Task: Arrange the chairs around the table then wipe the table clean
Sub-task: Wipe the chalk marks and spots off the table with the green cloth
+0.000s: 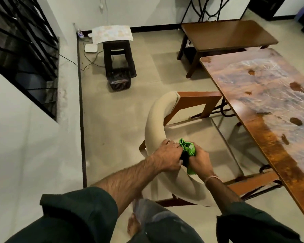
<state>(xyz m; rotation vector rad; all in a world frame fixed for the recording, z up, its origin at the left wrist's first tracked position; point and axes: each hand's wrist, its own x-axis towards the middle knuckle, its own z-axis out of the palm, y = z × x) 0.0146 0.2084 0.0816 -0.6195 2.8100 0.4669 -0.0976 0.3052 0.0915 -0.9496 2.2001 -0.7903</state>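
A person's left hand [168, 155] is gripping the cream curved back of a chair [156, 116], while the right hand [199, 159], touching it, is clutching a bunched green cloth [188, 147]. The blotched wooden table [270, 102] is standing at the chair's 3 o'clock, a bench [226, 34] at 1 o'clock.

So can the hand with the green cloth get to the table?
Probably yes: the right hand holds the cloth beside the table, with only the seat of the chair between them. A lean may be needed.

Table [263, 95] cut by right edge; chair [154, 118] front hidden, probably under it.
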